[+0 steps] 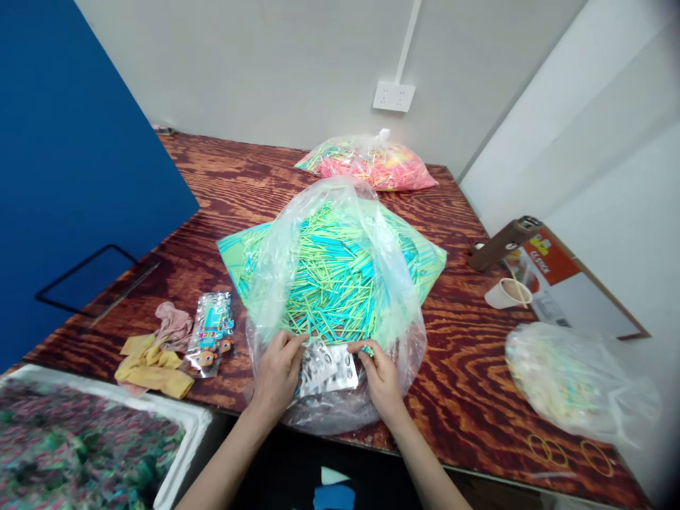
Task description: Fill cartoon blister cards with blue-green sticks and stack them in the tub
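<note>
A big clear plastic bag (340, 212) full of green and blue sticks (329, 276) lies open in front of me on the wooden table (223, 184). A small silvery printed packet (326, 368) rests at the bag's near edge. My left hand (276, 372) pinches the packet's left side, fingers closed on it. My right hand (380, 375) grips the packet's right side and pinches a few green sticks (366, 348) at its top corner.
A filled printed packet (212, 333) and yellow and pink cloths (154, 354) lie to the left. A white tray (180, 418) sits at bottom left. Behind is a bag of pink sticks (372, 164). At right are a paper cup (507, 292), a box (568, 283), another bag (574, 382) and rubber bands (547, 448).
</note>
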### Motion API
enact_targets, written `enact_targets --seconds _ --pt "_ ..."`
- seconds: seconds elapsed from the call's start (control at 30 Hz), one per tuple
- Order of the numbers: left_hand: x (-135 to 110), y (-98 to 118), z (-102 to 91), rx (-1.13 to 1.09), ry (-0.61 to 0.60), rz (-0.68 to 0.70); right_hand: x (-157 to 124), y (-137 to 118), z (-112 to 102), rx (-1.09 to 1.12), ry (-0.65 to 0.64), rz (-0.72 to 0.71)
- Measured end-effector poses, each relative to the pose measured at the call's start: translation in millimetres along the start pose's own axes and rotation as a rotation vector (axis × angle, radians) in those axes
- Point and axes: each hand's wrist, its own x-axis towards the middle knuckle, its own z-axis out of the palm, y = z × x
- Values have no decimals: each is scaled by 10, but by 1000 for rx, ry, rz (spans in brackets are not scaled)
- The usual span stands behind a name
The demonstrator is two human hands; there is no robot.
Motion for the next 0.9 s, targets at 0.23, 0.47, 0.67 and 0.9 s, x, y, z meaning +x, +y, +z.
enact_targets --seconds 0.23,0.47,0.67,0.9 --pt "16 14 -128 -112 161 -50 4 14 -2 2 4 -3" --pt "51 91 -259 -394 212 -252 2 8 5 10 11 5" --pt "22 17 -251 -614 222 -516 7 12 6 2 2 -2" --pt "40 148 -180 -697 179 -491 10 2 9 12 12 7"
